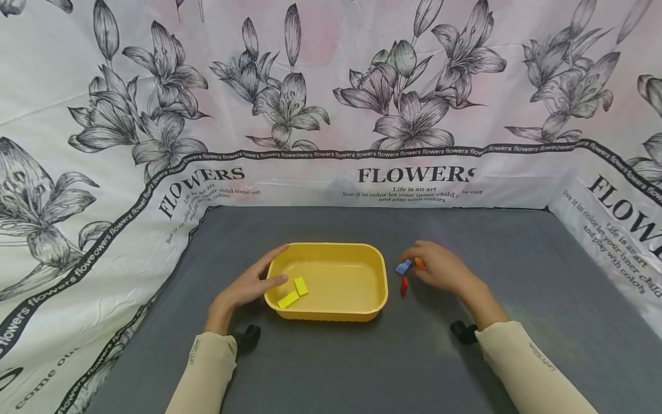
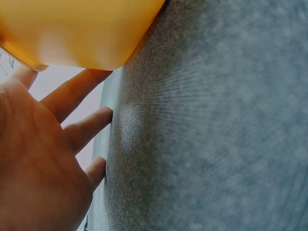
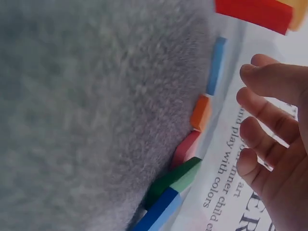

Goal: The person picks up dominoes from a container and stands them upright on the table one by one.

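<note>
My left hand (image 1: 253, 280) holds the left side of a shallow yellow tray (image 1: 384, 276), thumb over the rim and fingers along the outer wall. From the left wrist view, the lower fingers spread apart below the tray wall (image 2: 72, 43). Inside the tray lie two yellow blocks (image 1: 288, 299). Right of it, my right hand (image 1: 437, 265) hovers over small blocks with loosely bent fingers; no block shows in its grasp. By its fingertips are a blue block (image 1: 403, 267), an orange block (image 1: 420, 263) and a red block (image 1: 404, 286). The right wrist view adds a green block (image 3: 175, 180).
A dark grey cloth (image 1: 331, 368) covers the table. White fabric with flower prints (image 1: 414, 178) stands along the back and sides. Several blocks, including a dark blue block (image 3: 159, 209), form a row on the cloth in the right wrist view.
</note>
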A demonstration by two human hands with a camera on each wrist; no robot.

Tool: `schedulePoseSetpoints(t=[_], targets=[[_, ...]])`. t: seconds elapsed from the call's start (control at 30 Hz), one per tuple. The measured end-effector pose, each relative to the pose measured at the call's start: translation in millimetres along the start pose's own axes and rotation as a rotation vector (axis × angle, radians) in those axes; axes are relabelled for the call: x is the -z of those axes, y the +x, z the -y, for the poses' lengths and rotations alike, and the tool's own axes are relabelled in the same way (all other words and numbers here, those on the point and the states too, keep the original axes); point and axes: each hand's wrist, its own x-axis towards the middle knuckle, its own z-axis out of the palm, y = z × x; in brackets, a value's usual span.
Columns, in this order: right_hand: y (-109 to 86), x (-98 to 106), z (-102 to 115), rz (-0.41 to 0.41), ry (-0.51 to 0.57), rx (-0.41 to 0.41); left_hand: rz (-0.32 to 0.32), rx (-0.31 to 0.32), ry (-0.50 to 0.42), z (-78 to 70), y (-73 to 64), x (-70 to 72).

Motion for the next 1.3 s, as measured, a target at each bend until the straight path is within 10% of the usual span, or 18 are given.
schedulePoseSetpoints(t=[0.97, 1.3], targets=[[11.9, -9, -1, 0.115, -0.241, -0.035, -0.008, 0.0, 0.004, 4.1, -0.1, -2.5], [1.8, -2, -8, -0.023, 0.0, -0.143, -0.009, 0.0, 0.012, 2.9, 0.7, -0.1]])
